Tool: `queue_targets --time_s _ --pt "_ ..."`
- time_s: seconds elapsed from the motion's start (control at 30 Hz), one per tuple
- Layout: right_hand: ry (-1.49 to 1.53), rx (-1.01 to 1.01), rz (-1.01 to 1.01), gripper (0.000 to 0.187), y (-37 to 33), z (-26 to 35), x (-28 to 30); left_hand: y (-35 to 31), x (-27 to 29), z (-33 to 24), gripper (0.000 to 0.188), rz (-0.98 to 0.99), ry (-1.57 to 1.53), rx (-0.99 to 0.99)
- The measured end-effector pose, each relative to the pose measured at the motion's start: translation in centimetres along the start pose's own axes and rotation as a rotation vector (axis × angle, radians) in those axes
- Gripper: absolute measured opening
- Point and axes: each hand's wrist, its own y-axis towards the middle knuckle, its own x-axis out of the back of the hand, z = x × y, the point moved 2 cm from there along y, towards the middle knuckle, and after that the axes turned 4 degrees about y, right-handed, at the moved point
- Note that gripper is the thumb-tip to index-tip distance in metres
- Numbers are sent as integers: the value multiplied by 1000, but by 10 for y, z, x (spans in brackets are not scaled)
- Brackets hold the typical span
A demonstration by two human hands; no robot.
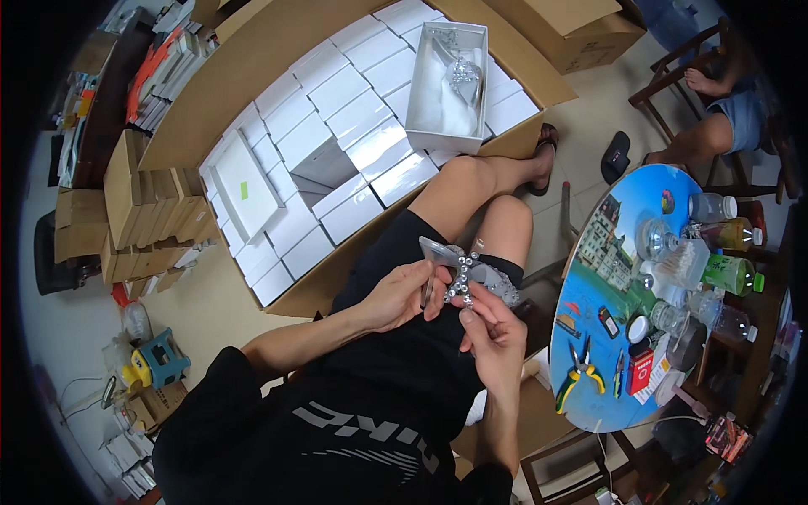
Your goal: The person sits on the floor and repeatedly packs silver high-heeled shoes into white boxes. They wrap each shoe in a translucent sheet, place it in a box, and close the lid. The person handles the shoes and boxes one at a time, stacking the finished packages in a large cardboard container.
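A silver, rhinestone-studded shoe (500, 284) is held over my lap, with large stones along its strap (462, 271) and a see-through part at its left end. My left hand (397, 296) is closed around that left end, next to a thin dark piece that may be the heel. The fingers of my right hand (498, 334) pinch the lower end of the jewelled strap. A similar silver shoe (463, 77) lies on white padding in an open white shoebox (411, 126), up and ahead of my hands.
The shoebox sits on rows of white boxes (307, 151) inside a big carton (539, 135), beside a loose lid (269, 200). At right, a round blue table (551, 337) bears bottles (722, 273), pliers (581, 370) and a red packet (640, 370). Another person's legs (699, 139) show at upper right.
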Motion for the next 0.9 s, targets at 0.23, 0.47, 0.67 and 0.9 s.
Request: queue_targets --time_s 0.23,0.47,0.67,0.9 --pt "-215 262 -4 40 5 -10 -40 -4 6 -12 45 -194 70 39" --pt "-578 594 -53 41 5 -10 -68 -12 7 -9 49 -324 204 64" --pt "-330 486 -130 38 -1 -15 -61 -24 18 2 56 -198 70 36" --pt "-133 -47 -100 21 -8 -36 -7 -38 21 -14 45 -1 913 268"
